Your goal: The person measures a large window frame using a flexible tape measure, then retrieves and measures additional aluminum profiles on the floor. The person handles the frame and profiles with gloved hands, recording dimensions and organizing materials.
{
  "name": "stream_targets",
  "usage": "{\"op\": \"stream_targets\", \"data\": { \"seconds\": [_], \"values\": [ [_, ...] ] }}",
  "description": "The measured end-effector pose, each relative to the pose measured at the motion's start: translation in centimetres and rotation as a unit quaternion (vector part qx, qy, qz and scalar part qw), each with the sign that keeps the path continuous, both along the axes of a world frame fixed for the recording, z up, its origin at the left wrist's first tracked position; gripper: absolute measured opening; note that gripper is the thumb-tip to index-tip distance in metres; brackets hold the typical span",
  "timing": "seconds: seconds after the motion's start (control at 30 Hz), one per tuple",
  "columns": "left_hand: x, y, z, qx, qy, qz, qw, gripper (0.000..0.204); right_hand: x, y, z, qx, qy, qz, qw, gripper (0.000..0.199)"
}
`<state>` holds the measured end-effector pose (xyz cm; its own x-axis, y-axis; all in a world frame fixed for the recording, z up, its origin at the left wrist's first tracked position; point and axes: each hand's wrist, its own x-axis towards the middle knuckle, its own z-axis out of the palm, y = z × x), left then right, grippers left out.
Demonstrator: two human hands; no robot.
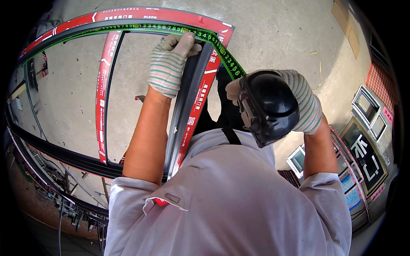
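Head view: knit-gloved hands, left [169,64], right [299,100], glossy black tape measure [268,106].

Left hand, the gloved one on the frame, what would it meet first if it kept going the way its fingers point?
The left hand points at the green tape measure blade along the frame's top rail; probably that first.

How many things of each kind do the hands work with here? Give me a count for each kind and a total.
Striped work gloves, on the left hand and the right hand: 2
Tape measure case, black: 1
Green tape blade: 1
Dark frame with red film: 1
Total: 5
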<state>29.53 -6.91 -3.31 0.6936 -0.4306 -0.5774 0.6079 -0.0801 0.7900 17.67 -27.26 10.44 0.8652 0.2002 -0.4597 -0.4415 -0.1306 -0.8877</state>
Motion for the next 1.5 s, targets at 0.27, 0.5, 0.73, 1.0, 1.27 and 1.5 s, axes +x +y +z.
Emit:
{"op": "stream_targets", "data": {
  "seconds": [0.27, 0.5, 0.73, 1.0, 1.27, 1.5],
  "values": [
    [0.0, 0.0, -0.2, -0.004, -0.006, -0.009, 1.000, 0.029, -0.3, 0.5, -0.1, -0.012, -0.005, -0.011, 1.000, 0.031],
    [-0.1, 0.0, -0.4, -0.003, -0.006, 0.002, 1.000, 0.030, -0.1, -0.1, -0.7, -0.106, -0.009, 0.062, 0.992, 0.031],
    [-0.3, -0.2, 0.1, 0.007, -0.009, 0.005, 1.000, 0.030, 0.1, 0.3, -0.2, -0.105, 0.012, 0.047, 0.993, 0.031],
    [-0.3, -0.2, 0.0, 0.002, 0.013, 0.012, 1.000, 0.030, 0.1, 0.3, 0.2, -0.100, 0.001, 0.040, 0.994, 0.033],
    [-0.6, 0.1, -0.2, -0.019, 0.013, 0.010, 1.000, 0.029, 0.6, 0.5, 1.0, -0.064, 0.022, 0.025, 0.997, 0.035],
    [-2.1, 0.9, 1.3, 0.014, -0.014, -0.003, 1.000, 0.025, 0.3, 0.3, 0.4, -0.095, -0.018, 0.047, 0.994, 0.034]
  ]
}}
